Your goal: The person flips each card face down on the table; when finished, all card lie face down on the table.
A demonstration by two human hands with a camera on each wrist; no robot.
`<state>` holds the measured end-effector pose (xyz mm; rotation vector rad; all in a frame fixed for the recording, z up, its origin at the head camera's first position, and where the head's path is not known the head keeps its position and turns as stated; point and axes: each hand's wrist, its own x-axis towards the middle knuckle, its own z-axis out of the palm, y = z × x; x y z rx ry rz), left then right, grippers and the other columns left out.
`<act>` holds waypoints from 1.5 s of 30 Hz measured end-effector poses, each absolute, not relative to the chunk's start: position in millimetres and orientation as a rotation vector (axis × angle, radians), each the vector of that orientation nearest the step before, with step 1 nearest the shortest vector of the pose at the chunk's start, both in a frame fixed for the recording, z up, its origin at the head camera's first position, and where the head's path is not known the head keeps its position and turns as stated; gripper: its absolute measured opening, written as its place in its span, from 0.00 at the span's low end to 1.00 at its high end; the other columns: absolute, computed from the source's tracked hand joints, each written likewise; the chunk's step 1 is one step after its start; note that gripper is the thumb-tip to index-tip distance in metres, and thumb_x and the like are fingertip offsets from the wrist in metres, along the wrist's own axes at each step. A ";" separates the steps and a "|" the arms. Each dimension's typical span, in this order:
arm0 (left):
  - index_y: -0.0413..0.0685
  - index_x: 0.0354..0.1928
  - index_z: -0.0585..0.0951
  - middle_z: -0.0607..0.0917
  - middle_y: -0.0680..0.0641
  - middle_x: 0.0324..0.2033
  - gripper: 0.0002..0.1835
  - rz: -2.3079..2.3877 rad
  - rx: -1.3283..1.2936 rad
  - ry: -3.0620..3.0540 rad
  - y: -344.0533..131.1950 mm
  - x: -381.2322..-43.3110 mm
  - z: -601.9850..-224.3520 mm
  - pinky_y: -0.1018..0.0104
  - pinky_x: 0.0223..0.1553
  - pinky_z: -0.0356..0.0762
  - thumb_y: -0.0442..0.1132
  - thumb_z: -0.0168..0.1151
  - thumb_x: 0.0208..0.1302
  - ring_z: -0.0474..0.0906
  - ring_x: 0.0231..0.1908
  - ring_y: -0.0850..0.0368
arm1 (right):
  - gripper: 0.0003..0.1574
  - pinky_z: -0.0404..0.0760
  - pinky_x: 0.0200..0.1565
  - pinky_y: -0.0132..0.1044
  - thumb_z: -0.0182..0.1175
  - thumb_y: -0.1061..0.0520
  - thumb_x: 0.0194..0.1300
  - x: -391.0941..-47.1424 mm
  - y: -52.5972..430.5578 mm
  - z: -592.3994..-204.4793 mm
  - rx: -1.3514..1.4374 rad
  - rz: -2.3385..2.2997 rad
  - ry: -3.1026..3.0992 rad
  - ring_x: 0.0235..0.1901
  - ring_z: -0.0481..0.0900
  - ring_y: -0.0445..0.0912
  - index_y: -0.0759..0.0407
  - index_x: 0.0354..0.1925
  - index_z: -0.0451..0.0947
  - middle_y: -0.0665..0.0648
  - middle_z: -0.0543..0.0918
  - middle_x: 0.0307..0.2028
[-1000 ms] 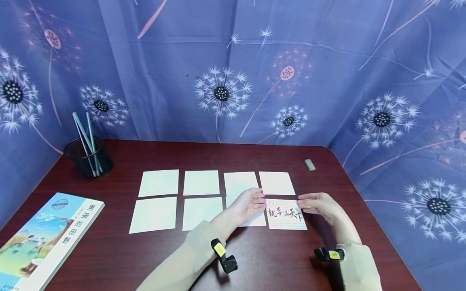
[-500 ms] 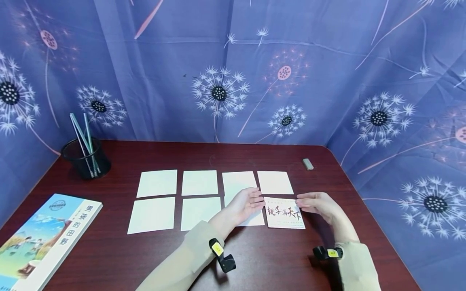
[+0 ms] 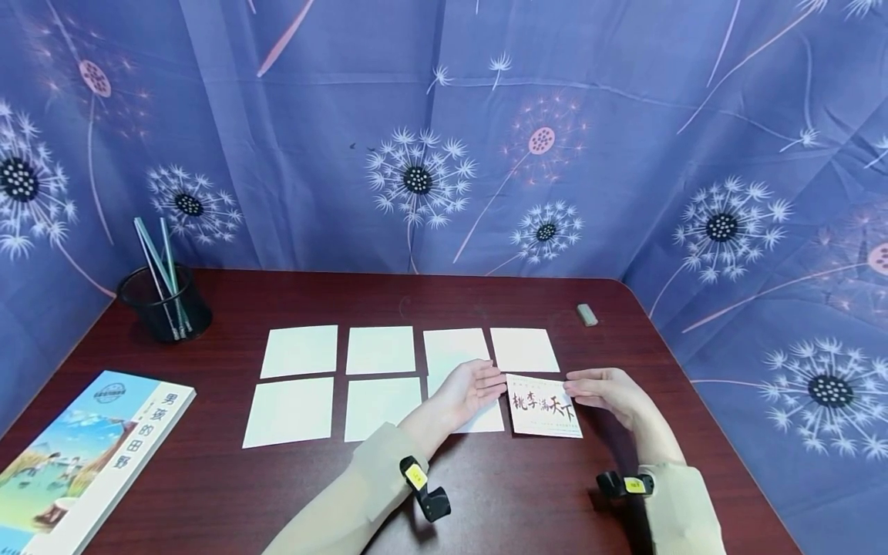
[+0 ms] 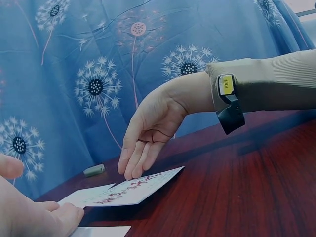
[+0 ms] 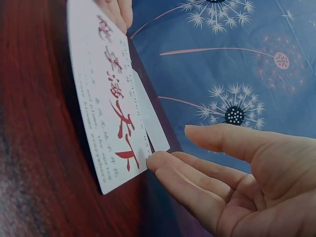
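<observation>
A white card with red Chinese lettering (image 3: 544, 408) is between my two hands at the right end of the front row. Its near edge stands off the table, with a shadow beneath in the left wrist view. The fingertips of my left hand (image 3: 468, 393) are at its left edge, palm turned inward and thumb apart. On the opposite side, the nearly straight fingers of my right hand (image 3: 613, 393) touch the right edge; in the right wrist view the thumb (image 5: 217, 138) stays away from the card. My left hand partly covers a blank white card (image 3: 486, 420).
More blank cards (image 3: 298, 351) lie in two rows across the table (image 3: 277, 501). An eraser-like block (image 3: 586, 314) sits at the back right. A black pen cup (image 3: 163, 308) with several pencils stands at the back left, a book (image 3: 90, 462) in front of it.
The lettered card has tilted slightly, its upper left corner rising a little in the head view. Both hands keep nearly the same place, and the whole head view has shifted slightly.
</observation>
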<state>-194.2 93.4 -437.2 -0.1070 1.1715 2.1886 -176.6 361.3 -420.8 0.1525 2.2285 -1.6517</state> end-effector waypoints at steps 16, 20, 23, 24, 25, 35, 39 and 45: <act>0.27 0.69 0.59 0.62 0.29 0.70 0.27 2.209 -0.150 1.118 101.2 -191.1 -445.1 0.41 0.67 0.65 0.37 0.37 0.74 0.62 0.67 0.27 | 0.35 0.85 0.44 0.28 0.56 0.64 0.69 -175.9 359.9 -421.4 0.154 -1.695 2.223 0.37 0.85 0.34 0.89 0.62 0.57 0.52 0.87 0.39; 0.22 0.68 0.59 0.60 0.24 0.68 0.27 2.219 -0.155 1.068 103.1 -190.2 -444.6 0.46 0.70 0.63 0.36 0.38 0.73 0.59 0.68 0.29 | 0.35 0.84 0.44 0.28 0.55 0.64 0.69 -175.3 359.8 -421.0 0.152 -1.708 2.216 0.37 0.85 0.34 0.89 0.62 0.56 0.51 0.88 0.38; 0.18 0.66 0.57 0.60 0.21 0.66 0.28 2.223 -0.167 1.043 105.1 -189.9 -444.6 0.48 0.71 0.61 0.35 0.40 0.73 0.58 0.69 0.30 | 0.35 0.84 0.44 0.28 0.55 0.63 0.69 -175.0 359.3 -420.8 0.154 -1.710 2.215 0.37 0.85 0.34 0.89 0.62 0.57 0.50 0.88 0.37; 0.18 0.66 0.57 0.60 0.20 0.66 0.28 2.224 -0.174 1.037 105.9 -190.1 -445.1 0.49 0.71 0.60 0.35 0.40 0.73 0.58 0.69 0.30 | 0.35 0.84 0.44 0.28 0.55 0.63 0.69 -174.9 359.1 -420.7 0.156 -1.710 2.216 0.37 0.85 0.34 0.89 0.62 0.57 0.50 0.88 0.37; 0.17 0.66 0.56 0.59 0.19 0.66 0.28 2.222 -0.173 1.037 106.6 -190.1 -445.5 0.49 0.72 0.60 0.35 0.40 0.73 0.58 0.69 0.30 | 0.35 0.84 0.44 0.28 0.55 0.63 0.69 -174.9 359.0 -420.7 0.159 -1.712 2.215 0.37 0.85 0.34 0.89 0.62 0.57 0.50 0.88 0.37; 0.20 0.69 0.55 0.59 0.20 0.68 0.31 2.079 -0.048 1.096 109.1 -188.8 -450.7 0.44 0.73 0.53 0.40 0.36 0.74 0.55 0.70 0.28 | 0.35 0.84 0.43 0.27 0.56 0.64 0.69 -174.4 359.3 -420.2 0.152 -1.718 2.206 0.37 0.85 0.34 0.89 0.62 0.57 0.50 0.88 0.37; 0.21 0.69 0.54 0.59 0.21 0.68 0.31 2.072 -0.020 1.109 109.7 -187.9 -450.2 0.43 0.72 0.55 0.40 0.35 0.75 0.55 0.70 0.28 | 0.35 0.84 0.44 0.28 0.56 0.63 0.69 -174.3 359.7 -420.2 0.142 -1.719 2.208 0.38 0.86 0.34 0.89 0.62 0.56 0.51 0.88 0.38; 0.20 0.69 0.54 0.59 0.21 0.68 0.31 2.076 -0.010 1.108 108.7 -187.0 -449.0 0.43 0.73 0.54 0.40 0.35 0.75 0.55 0.70 0.28 | 0.35 0.84 0.44 0.28 0.56 0.63 0.69 -174.7 359.3 -418.2 0.134 -1.706 2.219 0.38 0.86 0.34 0.89 0.62 0.57 0.51 0.88 0.39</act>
